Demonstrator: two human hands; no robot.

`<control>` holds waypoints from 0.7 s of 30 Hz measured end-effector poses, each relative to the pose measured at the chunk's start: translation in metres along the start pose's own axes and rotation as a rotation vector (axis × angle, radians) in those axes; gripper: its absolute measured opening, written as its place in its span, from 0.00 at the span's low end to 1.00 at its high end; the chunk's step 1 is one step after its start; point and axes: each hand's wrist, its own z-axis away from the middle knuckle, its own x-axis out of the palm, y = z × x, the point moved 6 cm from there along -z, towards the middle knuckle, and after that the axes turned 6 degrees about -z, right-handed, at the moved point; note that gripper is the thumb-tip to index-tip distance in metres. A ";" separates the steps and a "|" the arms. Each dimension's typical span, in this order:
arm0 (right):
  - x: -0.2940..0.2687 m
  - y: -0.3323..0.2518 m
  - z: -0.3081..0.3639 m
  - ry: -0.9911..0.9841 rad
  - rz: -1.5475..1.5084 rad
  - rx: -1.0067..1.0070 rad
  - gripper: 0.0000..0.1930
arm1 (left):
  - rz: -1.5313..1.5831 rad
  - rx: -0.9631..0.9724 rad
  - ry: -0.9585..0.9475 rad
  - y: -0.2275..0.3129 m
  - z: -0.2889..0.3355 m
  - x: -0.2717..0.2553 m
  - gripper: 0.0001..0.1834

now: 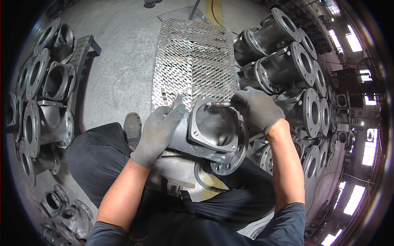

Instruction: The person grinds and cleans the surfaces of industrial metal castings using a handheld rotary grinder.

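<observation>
Shirtfront [184, 223] nearest, castings [281, 63] crowd both sides, right hand [256, 107] holding a rod [221, 104], left hand [158, 133] with grip unclear.

Castings [283, 65] near right grip [256, 107]

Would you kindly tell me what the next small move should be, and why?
Probably ease the slim tool along the rim of the square flange, because the right hand holds it with its free end near the opening's upper edge, while the left hand seems to steady the metal casting.
</observation>
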 end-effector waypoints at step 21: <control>0.021 -0.027 0.009 0.090 0.121 -0.064 0.10 | 0.182 0.023 0.029 0.006 0.003 0.005 0.27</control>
